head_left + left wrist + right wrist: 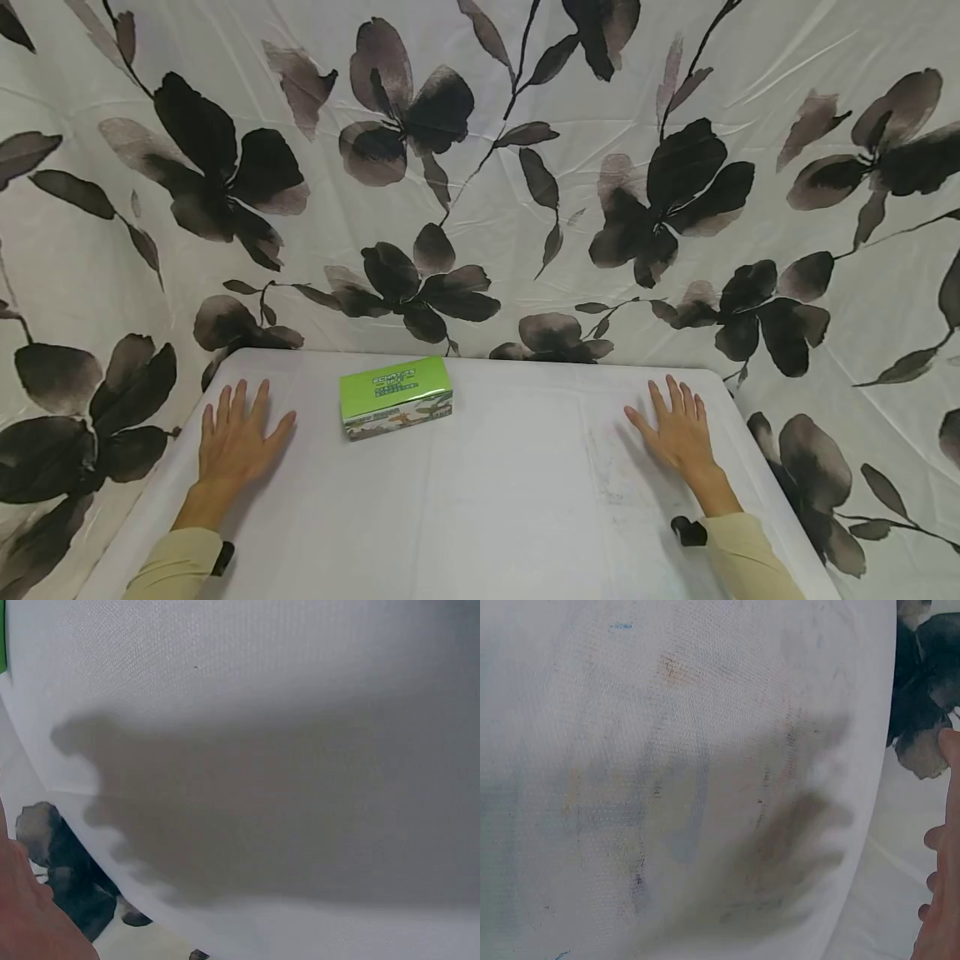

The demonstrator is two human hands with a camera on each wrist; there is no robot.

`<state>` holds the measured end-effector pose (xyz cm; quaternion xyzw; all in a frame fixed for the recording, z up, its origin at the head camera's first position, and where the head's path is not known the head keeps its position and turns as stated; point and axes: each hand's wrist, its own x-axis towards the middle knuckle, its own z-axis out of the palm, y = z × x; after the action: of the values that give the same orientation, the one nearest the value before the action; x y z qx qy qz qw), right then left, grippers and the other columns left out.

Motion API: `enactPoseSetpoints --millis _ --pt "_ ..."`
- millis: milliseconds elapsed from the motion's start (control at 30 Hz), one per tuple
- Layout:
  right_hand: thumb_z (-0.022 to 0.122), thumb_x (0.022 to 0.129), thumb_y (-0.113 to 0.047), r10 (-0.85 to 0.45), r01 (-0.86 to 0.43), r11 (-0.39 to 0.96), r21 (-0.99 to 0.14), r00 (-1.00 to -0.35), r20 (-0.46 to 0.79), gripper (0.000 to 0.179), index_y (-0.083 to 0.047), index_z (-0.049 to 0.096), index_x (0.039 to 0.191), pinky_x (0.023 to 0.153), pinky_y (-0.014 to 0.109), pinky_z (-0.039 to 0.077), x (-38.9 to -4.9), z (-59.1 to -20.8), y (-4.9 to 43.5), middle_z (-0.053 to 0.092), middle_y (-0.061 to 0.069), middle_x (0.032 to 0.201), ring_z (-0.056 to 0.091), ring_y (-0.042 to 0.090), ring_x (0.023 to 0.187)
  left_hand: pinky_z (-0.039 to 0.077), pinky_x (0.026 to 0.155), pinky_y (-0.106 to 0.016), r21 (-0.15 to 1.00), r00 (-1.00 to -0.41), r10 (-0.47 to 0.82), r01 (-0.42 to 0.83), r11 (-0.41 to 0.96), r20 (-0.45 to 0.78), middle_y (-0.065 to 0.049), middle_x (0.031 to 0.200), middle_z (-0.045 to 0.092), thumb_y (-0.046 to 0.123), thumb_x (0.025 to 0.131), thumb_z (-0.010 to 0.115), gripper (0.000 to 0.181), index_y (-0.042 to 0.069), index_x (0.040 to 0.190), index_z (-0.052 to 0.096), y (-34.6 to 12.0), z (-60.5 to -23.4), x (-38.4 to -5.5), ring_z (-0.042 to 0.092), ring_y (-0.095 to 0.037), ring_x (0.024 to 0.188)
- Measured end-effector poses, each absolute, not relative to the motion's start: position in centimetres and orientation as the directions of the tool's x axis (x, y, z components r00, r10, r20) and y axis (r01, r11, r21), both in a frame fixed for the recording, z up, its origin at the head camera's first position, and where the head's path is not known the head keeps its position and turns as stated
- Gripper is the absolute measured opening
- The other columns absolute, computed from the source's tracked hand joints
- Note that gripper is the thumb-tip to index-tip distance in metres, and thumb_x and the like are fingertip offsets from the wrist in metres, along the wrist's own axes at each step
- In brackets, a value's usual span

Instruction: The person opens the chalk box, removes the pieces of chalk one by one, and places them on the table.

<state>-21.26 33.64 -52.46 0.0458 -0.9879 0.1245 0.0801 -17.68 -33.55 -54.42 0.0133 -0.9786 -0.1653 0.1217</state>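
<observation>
A green box [396, 398] with printed lettering on top and pictures on its side sits near the back of the white table [480, 500], left of centre. To the left of it, my left hand [238, 437] hovers above the table with its fingers spread and straight, holding nothing. My right hand [681, 429] is held over the right side, fingers likewise spread, well apart from the box. Each wrist view shows a hand's shadow on the tabletop, with part of the left hand [37, 907] and the right hand [941, 900] at the frame edges.
A white cloth with dark flowers [405, 283] hangs behind the table and along both sides. Faint smudges [611, 479] mark the right part of the tabletop. A dark device [688, 531] is on the right wrist, and another [223, 558] on the left.
</observation>
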Motion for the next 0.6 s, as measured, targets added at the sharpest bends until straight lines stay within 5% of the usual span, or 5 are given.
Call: enactPoseSetpoints --millis 600 --pt "0.058 0.1 -0.05 -0.079 -0.135 0.96 -0.245 -0.971 0.227 0.077 0.007 0.042 0.15 0.118 0.067 0.014 -21.21 -52.36 32.78 0.028 0.035 0.156 0.021 0.054 0.145 -0.005 0.12 -0.067 0.317 -0.969 -0.082 -0.004 0.948 0.233 -0.037 0.16 0.017 0.056 0.104 0.043 0.08 -0.001 0.158 0.026 -33.42 -53.95 -17.56 0.005 -0.054 0.151"
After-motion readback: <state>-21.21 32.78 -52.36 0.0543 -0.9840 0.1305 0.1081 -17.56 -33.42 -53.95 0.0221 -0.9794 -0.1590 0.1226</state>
